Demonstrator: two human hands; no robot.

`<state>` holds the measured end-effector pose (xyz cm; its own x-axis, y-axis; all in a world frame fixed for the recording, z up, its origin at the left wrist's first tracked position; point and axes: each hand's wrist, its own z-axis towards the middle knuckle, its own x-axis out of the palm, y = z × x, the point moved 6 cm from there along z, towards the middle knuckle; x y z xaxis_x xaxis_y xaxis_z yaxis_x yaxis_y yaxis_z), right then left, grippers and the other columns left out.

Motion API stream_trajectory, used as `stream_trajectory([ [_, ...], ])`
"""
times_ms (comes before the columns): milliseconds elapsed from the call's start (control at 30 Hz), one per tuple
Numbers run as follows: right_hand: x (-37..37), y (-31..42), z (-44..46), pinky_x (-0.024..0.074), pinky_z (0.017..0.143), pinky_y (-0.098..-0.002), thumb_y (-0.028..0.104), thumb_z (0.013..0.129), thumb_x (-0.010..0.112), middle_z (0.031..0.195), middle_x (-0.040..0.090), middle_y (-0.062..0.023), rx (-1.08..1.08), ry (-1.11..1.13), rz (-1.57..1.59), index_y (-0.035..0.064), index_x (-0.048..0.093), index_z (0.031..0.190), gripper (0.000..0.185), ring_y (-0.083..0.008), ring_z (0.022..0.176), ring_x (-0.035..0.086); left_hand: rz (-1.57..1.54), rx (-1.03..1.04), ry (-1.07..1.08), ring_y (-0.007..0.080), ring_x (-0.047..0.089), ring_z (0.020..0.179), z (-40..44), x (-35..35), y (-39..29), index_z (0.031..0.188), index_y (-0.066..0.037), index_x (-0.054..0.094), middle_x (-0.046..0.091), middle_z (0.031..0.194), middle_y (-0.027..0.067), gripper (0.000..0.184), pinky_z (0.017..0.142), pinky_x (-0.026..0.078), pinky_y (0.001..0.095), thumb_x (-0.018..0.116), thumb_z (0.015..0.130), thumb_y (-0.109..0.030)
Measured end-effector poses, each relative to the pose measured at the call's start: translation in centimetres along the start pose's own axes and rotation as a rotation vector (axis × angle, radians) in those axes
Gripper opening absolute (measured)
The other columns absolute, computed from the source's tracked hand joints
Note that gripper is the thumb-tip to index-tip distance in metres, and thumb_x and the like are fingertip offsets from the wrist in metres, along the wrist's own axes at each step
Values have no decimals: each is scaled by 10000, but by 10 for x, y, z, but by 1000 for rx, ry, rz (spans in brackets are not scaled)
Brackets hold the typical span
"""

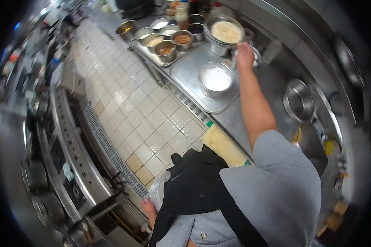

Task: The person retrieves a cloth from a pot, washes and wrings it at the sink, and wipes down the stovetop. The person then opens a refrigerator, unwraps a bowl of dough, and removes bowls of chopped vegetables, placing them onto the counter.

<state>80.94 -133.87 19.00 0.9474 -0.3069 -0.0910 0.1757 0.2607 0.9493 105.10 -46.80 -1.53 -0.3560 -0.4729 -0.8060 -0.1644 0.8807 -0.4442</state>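
My right arm reaches across the steel counter, and my right hand (245, 55) is closed at the rim of a metal bowl (210, 38) with a pale, creamy mixture in it. Its fingertips are partly hidden there. Below that hand, a smaller metal container (256, 57) shows in part. Nearer to me, a metal bowl of white powder (215, 78) rests on a steel tray (185, 76). Down by my side, my left hand (149, 207) has its fingers closed on a clear plastic bag (158, 187).
Several metal pots of ingredients (165, 50) stand on a tray at the far end, with bottles (181, 18) behind. A pale cutting board (222, 146) lies at the counter's front edge. To the right is a saucepan (299, 101). A stove (76, 164) lines the left side, across the tiled floor (140, 111).
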Motion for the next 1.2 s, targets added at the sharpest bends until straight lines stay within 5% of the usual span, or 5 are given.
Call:
stream_trajectory([
  [333, -148, 97, -324, 509, 836, -306, 210, 830, 732, 1150, 601, -88, 334, 694, -166, 72, 549, 1277, 502, -157, 967, 596, -185, 518, 638, 287, 559, 1105, 158, 79, -287, 1343, 118, 379, 512, 1298, 230, 543, 940, 452, 354, 540, 895, -144],
  [533, -178, 146, -423, 436, 1004, -388, 268, 727, 811, 1464, 319, -152, 35, 489, -445, 105, 393, 1415, 822, -298, 1320, 386, -626, 363, 1380, 229, 629, 886, -12, 87, -454, 1188, -17, 525, 621, 993, 125, 290, 785, 531, 368, 481, 917, -110],
  [733, -250, 145, -461, 450, 969, -405, 229, 774, 747, 1292, 549, -190, 332, 271, -95, 57, 535, 1254, 553, -335, 1176, 542, -611, 862, 1705, 214, 544, 1096, -245, 92, -426, 1294, -83, 454, 519, 1229, 112, 499, 928, 476, 341, 475, 798, -25],
  [933, -402, 140, -530, 498, 822, -371, 168, 795, 693, 934, 686, -164, 342, 133, -254, 38, 627, 1089, 328, -278, 953, 649, -205, 787, 1979, 229, 592, 1054, -372, 135, -287, 1263, -51, 463, 579, 1172, 109, 447, 897, 496, 350, 471, 819, 7],
  [1200, -582, 211, -628, 471, 961, -421, 231, 667, 824, 1466, 289, -196, 193, -182, -553, 153, 358, 1401, 874, -379, 1140, 530, 220, 828, 1956, 210, 617, 932, -532, 167, -166, 1170, -14, 493, 608, 1064, 128, 385, 813, 504, 338, 449, 794, 59],
])
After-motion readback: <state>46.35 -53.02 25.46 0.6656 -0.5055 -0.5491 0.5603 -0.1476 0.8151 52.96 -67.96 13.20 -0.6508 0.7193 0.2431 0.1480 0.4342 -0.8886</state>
